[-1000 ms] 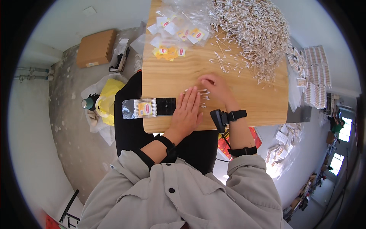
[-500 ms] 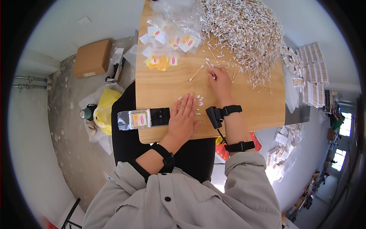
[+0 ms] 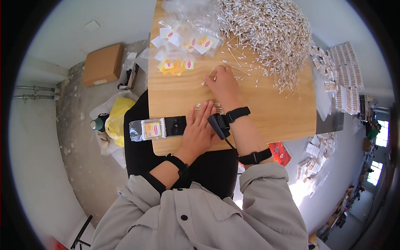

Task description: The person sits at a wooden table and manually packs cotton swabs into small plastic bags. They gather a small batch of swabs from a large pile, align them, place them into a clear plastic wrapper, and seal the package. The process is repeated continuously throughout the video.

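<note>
1. Several cotton swabs (image 3: 219,107) are lying side by side on the wooden table (image 3: 271,114), partly hidden beneath the left hand
2. The left hand (image 3: 198,134) is resting flat over them, palm down, its fingers straight
3. The right hand (image 3: 225,84) is curling over the table farther out, apart from the left, its fingertips at a loose swab (image 3: 204,83); whether they are gripping it, I cannot tell
4. Left of the left hand, a labelled clear packet (image 3: 153,129) of swabs is lying beside a black flat piece (image 3: 175,126), its end jutting past the table's edge
5. Beyond the hands, a large heap of swabs (image 3: 271,37) is covering the far right, while clear bags (image 3: 196,21) and yellow cards (image 3: 170,71) are lying at the far left
6. On the floor to the left, a cardboard box (image 3: 101,66) and a yellow bag (image 3: 117,121) are sitting
</note>
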Action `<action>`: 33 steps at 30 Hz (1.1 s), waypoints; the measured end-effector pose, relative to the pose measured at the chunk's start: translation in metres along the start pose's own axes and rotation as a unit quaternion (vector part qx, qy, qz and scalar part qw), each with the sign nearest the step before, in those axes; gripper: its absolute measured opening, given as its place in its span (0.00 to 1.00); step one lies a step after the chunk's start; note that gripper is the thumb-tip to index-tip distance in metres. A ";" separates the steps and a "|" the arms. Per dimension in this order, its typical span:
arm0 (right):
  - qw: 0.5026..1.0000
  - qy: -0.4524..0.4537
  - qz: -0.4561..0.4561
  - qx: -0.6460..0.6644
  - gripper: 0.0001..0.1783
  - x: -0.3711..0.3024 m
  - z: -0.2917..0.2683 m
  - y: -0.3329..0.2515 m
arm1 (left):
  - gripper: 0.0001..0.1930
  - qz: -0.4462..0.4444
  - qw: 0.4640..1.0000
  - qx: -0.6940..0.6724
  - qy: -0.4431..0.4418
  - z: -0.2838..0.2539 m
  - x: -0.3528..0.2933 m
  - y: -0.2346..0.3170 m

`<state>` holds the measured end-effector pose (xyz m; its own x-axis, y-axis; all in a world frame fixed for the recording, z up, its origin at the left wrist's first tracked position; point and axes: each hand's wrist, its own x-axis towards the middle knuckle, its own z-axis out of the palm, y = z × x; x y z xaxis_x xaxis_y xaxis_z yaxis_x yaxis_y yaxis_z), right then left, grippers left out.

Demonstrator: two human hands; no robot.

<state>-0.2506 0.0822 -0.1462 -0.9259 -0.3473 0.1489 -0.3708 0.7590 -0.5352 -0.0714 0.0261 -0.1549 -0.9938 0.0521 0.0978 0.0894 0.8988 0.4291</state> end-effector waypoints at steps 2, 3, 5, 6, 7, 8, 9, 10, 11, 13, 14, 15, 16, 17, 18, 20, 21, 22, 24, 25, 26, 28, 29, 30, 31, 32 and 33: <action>0.998 -0.012 -0.057 -0.006 0.06 0.003 0.009 0.006 | 0.41 0.006 1.000 -0.002 0.014 0.001 0.000 0.001; 0.995 -0.065 -0.067 0.028 0.05 0.002 0.008 0.007 | 0.41 0.005 1.000 0.003 0.023 0.004 -0.001 -0.001; 0.979 -0.166 -0.088 0.084 0.04 0.003 -0.010 0.023 | 0.41 0.009 0.999 0.012 0.030 0.005 0.000 -0.001; 0.967 -0.200 -0.119 0.101 0.05 -0.001 -0.017 0.031 | 0.41 0.009 1.000 0.014 0.026 0.005 0.001 0.000; 0.954 -0.232 -0.148 0.117 0.07 -0.006 -0.025 0.038 | 0.41 0.009 1.000 0.015 0.023 0.005 0.001 0.000; 0.939 -0.264 -0.177 0.132 0.09 -0.012 -0.029 0.042 | 0.41 0.009 1.000 0.016 0.019 0.006 0.001 0.000; 0.936 -0.262 -0.158 0.172 0.09 -0.018 -0.030 0.046 | 0.41 0.009 1.000 0.013 0.021 0.006 0.000 -0.001; 0.932 -0.259 -0.138 0.212 0.10 -0.024 -0.030 0.049 | 0.41 0.009 1.000 0.009 0.022 0.006 0.000 -0.002; 0.926 -0.255 -0.117 0.251 0.11 -0.027 -0.029 0.053 | 0.42 0.009 1.000 0.006 0.024 0.006 -0.001 -0.002; 0.949 -0.201 -0.108 0.216 0.13 -0.026 -0.033 0.052 | 0.42 0.003 0.999 -0.017 0.035 0.004 -0.001 -0.002; 0.959 -0.174 -0.104 0.199 0.14 -0.026 -0.034 0.051 | 0.42 -0.001 0.999 -0.028 0.041 0.004 -0.001 -0.002; 0.960 -0.169 -0.126 0.186 0.15 -0.025 -0.031 0.051 | 0.42 -0.001 0.998 -0.037 0.047 0.004 -0.001 -0.002; 0.960 -0.164 -0.147 0.173 0.15 -0.024 -0.027 0.051 | 0.43 -0.001 0.997 -0.046 0.054 0.004 -0.001 -0.003; 0.959 -0.159 -0.169 0.160 0.15 -0.024 -0.023 0.051 | 0.44 -0.001 0.997 -0.055 0.060 0.004 -0.002 -0.003; 0.955 -0.146 -0.192 0.172 0.15 -0.025 -0.019 0.049 | 0.45 -0.005 0.996 -0.061 0.070 0.004 -0.003 -0.003; 0.944 -0.119 -0.237 0.196 0.16 -0.027 -0.013 0.047 | 0.48 -0.012 0.993 -0.073 0.090 0.002 -0.006 -0.004; 0.946 -0.131 -0.184 0.232 0.15 -0.031 -0.016 0.044 | 0.49 -0.041 0.992 -0.073 0.092 0.000 -0.007 -0.003; 0.944 -0.142 -0.130 0.268 0.14 -0.034 -0.022 0.041 | 0.50 -0.069 0.990 -0.073 0.094 -0.003 -0.007 -0.002; 0.927 -0.123 -0.030 0.354 0.12 -0.043 -0.024 0.043 | 0.51 -0.108 0.987 -0.077 0.093 -0.007 -0.006 -0.002; 0.910 -0.092 0.016 0.405 0.12 -0.048 -0.022 0.047 | 0.52 -0.117 0.986 -0.082 0.089 -0.009 -0.005 -0.005; 0.888 -0.060 0.062 0.453 0.12 -0.052 -0.020 0.050 | 0.53 -0.127 0.984 -0.086 0.085 -0.010 -0.003 -0.006; 0.892 -0.021 0.060 0.447 0.14 -0.062 -0.014 0.042 | 0.54 -0.118 0.989 -0.066 0.068 -0.006 0.001 -0.008; 0.894 -0.002 0.060 0.443 0.16 -0.065 -0.010 0.037 | 0.54 -0.112 0.990 -0.056 0.059 -0.003 0.002 -0.008; 0.916 -0.004 0.023 0.400 0.15 -0.067 -0.007 0.032 | 0.54 -0.106 0.991 -0.050 0.061 -0.001 0.003 -0.008; 0.935 -0.007 -0.015 0.355 0.15 -0.066 -0.006 0.025 | 0.54 -0.099 0.992 -0.044 0.063 0.001 0.004 -0.006; 0.950 -0.009 -0.052 0.309 0.15 -0.066 -0.004 0.022 | 0.55 -0.093 0.993 -0.039 0.065 0.003 0.004 -0.006; 0.954 -0.001 -0.075 0.289 0.16 -0.065 -0.002 0.023 | 0.55 -0.098 0.992 -0.037 0.065 0.003 0.005 -0.006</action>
<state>-0.1989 0.1230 -0.1668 -0.8647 -0.4305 0.2588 -0.3971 0.2703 -0.8771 -0.0770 0.0217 -0.1597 -0.9765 -0.1803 0.1185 -0.0947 0.8519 0.5151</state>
